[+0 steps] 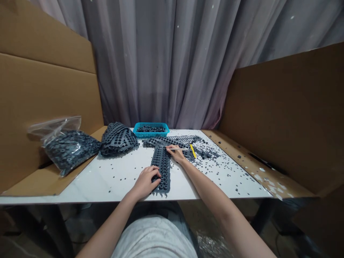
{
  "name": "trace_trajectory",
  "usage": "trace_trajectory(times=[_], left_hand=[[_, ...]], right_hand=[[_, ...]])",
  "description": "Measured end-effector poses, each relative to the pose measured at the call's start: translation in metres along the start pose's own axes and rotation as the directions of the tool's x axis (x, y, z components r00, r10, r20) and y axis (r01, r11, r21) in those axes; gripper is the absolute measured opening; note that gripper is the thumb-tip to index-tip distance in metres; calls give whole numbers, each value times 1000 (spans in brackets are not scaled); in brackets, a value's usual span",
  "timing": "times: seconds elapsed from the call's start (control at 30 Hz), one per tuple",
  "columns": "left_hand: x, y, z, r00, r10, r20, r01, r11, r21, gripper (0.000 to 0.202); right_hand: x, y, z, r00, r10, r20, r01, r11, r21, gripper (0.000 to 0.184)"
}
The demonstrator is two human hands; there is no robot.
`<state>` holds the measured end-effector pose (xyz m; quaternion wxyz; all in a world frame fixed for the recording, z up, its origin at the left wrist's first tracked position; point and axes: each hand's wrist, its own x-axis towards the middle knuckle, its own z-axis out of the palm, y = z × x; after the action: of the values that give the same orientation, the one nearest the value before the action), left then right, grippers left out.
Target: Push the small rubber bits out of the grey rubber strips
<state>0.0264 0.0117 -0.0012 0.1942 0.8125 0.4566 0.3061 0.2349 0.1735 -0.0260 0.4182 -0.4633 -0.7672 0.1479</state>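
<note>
A dark grey rubber sheet with rows of round raised rings lies lengthwise in front of me on the table. My left hand rests on its near left edge, thumb and fingers apart. At the sheet's far right side, my right hand grips a thin white pen-like stick, its tip pointing left over the sheet. Another perforated dark sheet lies crosswise just beyond. To the right of my right hand is a yellow strip. Small dark round bits are scattered around it.
A blue basket of small dark pieces stands at the back. Left of it sits a heap of perforated sheets, then a clear bag of dark rings. Cardboard walls flank the white table; a grey curtain hangs behind.
</note>
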Motion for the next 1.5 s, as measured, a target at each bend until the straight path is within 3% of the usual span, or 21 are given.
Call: trace_trajectory(times=[0.2, 0.47, 0.7, 0.83, 1.03, 1.3, 1.4, 1.5], left_hand=[[0, 0, 0, 1000, -2, -2, 2, 1000, 2, 6], [0, 0, 1, 1000, 1, -5, -1, 1000, 5, 7], [0, -1, 2, 1000, 4, -8, -3, 1000, 7, 8], [0, 0, 1, 1000, 5, -7, -5, 1000, 6, 8], [-1, 2, 0, 1000, -2, -6, 2, 1000, -2, 9], [0, 2, 0, 1000, -11, 2, 11, 1000, -25, 7], [-3, 3, 0, 1000, -9, 0, 9, 999, -38, 7], [-3, 2, -6, 1000, -11, -20, 9, 993, -116, 15]], right_hand=[[1, -2, 0, 1000, -24, 15, 24, 1000, -5, 16], [-1, -11, 0, 997, 4, 71, 9, 985, -171, 12], [5, -9, -1, 979, -159, 131, 198, 900, -388, 15], [9, -9, -3, 977, -179, 121, 214, 874, -437, 17], [9, -10, -4, 994, -107, -22, 88, 900, -427, 21], [8, -9, -5, 994, -8, -112, -32, 938, -344, 22], [8, -19, -6, 991, -10, -133, -24, 968, -249, 20], [6, -39, -11, 985, -82, -149, 67, 992, -109, 21]])
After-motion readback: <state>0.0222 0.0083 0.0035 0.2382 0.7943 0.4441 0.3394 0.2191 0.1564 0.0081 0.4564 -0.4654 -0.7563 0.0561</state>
